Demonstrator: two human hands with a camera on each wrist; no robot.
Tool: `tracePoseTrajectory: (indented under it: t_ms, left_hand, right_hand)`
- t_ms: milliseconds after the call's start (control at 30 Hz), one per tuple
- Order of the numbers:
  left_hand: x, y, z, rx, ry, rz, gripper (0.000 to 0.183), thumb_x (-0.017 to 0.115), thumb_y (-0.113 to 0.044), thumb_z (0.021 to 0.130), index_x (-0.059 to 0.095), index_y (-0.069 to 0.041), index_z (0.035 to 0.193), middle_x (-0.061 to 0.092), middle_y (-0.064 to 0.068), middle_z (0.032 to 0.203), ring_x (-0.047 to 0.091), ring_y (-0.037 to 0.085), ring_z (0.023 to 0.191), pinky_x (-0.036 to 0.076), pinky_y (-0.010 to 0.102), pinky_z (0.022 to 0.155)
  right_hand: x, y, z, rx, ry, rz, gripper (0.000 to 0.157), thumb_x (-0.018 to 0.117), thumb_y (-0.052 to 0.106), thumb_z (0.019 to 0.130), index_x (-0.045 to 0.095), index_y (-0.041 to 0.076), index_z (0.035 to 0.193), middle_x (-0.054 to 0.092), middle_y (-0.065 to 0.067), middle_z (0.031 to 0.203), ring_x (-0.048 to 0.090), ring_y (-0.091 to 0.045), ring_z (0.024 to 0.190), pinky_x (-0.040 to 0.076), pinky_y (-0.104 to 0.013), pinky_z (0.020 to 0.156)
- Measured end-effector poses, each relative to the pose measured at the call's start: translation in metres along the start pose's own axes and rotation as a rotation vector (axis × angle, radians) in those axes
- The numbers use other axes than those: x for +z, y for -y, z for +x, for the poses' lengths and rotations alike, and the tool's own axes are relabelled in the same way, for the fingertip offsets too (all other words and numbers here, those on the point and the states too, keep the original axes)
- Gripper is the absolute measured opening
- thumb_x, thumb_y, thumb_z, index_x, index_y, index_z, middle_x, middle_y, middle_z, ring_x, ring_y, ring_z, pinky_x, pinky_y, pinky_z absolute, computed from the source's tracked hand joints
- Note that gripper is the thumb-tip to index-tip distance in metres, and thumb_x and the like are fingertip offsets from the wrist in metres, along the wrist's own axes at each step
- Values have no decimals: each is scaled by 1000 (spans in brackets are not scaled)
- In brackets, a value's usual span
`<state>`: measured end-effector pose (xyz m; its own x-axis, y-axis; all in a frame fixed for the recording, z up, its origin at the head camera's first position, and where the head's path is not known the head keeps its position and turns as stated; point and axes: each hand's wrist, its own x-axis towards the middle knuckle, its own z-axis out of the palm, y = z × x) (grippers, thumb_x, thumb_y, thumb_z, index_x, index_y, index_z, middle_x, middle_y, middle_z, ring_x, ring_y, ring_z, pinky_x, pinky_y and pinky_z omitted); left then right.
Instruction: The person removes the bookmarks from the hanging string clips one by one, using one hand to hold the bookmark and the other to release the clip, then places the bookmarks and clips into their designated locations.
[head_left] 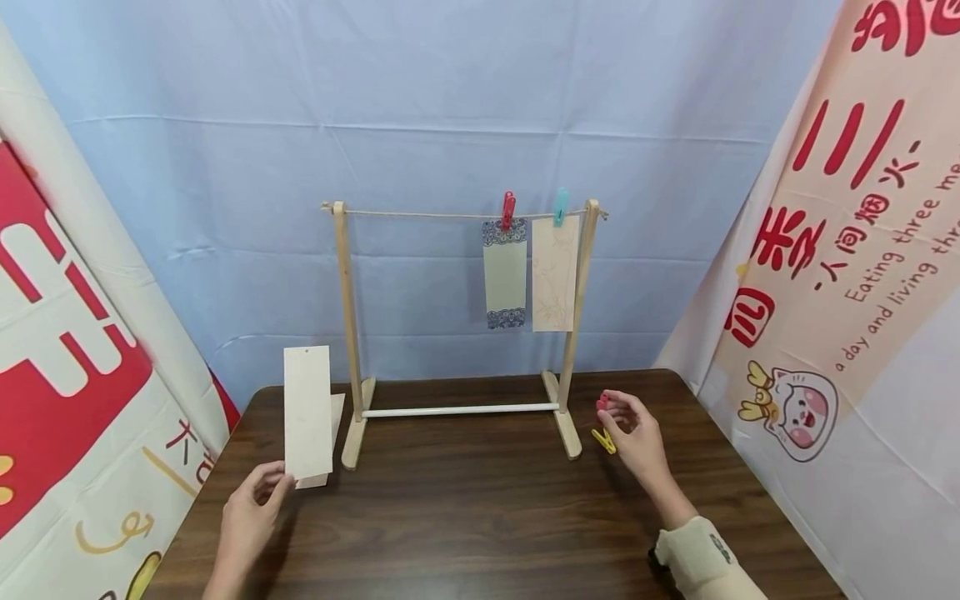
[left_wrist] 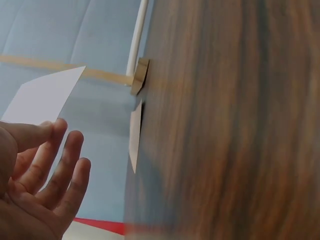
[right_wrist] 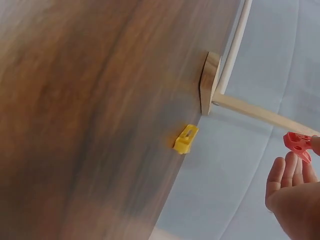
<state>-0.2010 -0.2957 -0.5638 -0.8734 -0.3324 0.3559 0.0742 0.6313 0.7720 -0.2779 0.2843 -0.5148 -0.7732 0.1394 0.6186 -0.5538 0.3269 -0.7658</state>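
Observation:
My left hand [head_left: 251, 517] pinches a pale rectangular card [head_left: 307, 408] near its bottom corner and holds it upright above the table, a small hole at its top. Behind it, another pale card [head_left: 335, 421] lies on the tabletop. Between thumb and fingertips, my right hand [head_left: 637, 437] holds a red clothespin [right_wrist: 298, 142] to the right of the rack. A yellow clothespin [right_wrist: 186, 139] lies on the table just below that hand. On the rack's string hang a blue-patterned card [head_left: 506, 279] under a red clothespin [head_left: 508, 210] and a cream card [head_left: 553, 279] under a teal clothespin [head_left: 561, 207].
The wooden rack [head_left: 346, 300] stands at the back of the dark wood table [head_left: 465, 517], its string [head_left: 412, 214] tied between two posts and a white rod [head_left: 461, 411] low down. Blue cloth [head_left: 450, 67] hangs behind; printed banners [head_left: 817, 275] flank the table.

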Motion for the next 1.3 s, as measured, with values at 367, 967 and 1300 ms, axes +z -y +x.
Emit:
tracePoseTrajectory:
  t_ms: [367,967,1300]
  left_hand:
    - [-10,11,5,-24,31,94,20,78,-10,100,76,-6,120,81,8,98,64,-9,84,43,4,73]
    - [-16,17,13,-103,184,159,34,74,-24,105,74,-1,130,81,14,108,72,41,115,51,60,97]
    - [-16,19,13,-114,216,165,35,75,-23,104,73,1,129,81,16,108,69,46,118,49,63,99]
  right_hand:
    - [-13,-6,0,4,-17,-104,33,74,-21,89,67,-21,122,68,-38,101,68,-21,84,53,-13,75]
    - [-31,-57,3,143,65,-357,33,79,-1,96,70,-7,128,73,-24,108,63,-4,86,47,-6,74]
    - [-36,-64,5,191,113,-465,32,79,1,97,70,-9,126,72,-22,103,68,-31,90,50,-15,73]
